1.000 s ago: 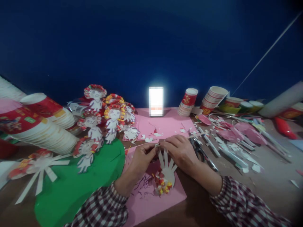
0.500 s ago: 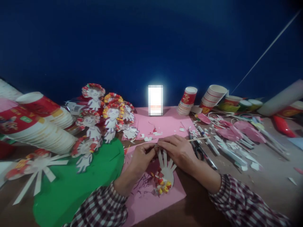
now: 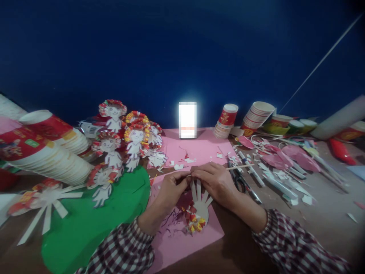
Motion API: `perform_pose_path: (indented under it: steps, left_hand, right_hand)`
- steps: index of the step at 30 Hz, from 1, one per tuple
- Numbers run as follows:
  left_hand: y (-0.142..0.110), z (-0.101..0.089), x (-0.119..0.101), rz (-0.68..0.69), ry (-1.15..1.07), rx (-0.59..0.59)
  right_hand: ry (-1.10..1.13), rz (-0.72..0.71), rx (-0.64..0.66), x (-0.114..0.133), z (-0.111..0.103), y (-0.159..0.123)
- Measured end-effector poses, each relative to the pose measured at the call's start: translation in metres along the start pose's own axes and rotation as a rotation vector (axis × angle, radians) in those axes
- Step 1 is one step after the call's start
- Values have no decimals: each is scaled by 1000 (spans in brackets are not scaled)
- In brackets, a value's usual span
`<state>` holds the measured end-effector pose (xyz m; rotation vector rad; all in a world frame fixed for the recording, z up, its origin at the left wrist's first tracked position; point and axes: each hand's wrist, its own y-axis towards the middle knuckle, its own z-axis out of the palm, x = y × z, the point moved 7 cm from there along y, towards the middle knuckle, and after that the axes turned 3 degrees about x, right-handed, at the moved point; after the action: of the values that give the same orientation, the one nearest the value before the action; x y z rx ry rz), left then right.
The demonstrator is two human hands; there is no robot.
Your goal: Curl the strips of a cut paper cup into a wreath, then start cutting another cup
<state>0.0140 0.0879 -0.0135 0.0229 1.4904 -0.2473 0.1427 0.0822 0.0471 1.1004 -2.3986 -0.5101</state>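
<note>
My left hand (image 3: pixel 170 191) and my right hand (image 3: pixel 216 182) meet over a pink paper sheet (image 3: pixel 182 239). Between them lies a cut paper cup (image 3: pixel 199 208) with white strips fanned out and curled red and yellow ends. Both hands pinch one strip at its tip, where a thin wooden stick (image 3: pixel 238 167) runs out to the right from my right fingers. Both sets of fingers are closed.
Finished paper-cup dolls (image 3: pixel 134 142) stand at the left centre behind a green paper sheet (image 3: pixel 94 220). Lying stacks of red cups (image 3: pixel 42 152) fill the left. Scissors (image 3: pixel 242 183), pens and paper scraps (image 3: pixel 282 171) lie to the right. A bright phone (image 3: pixel 187 120) leans on the blue wall.
The hands have hardly moved; they keep working the same strip tip around the stick, which has tilted slightly. The view has shifted a little.
</note>
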Motion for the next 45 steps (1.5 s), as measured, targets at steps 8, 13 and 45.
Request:
perform_pose_path:
  steps: [8, 13, 45]
  left_hand:
    - [-1, 1, 8, -78, -166, 19]
    - [3, -1, 7, -47, -62, 13]
    - [-2, 1, -3, 79, 264, -13]
  right_hand:
    - [-56, -30, -27, 5, -5, 1]
    - [-50, -11, -33, 3, -4, -1]
    - [-128, 52, 53, 4, -1, 5]
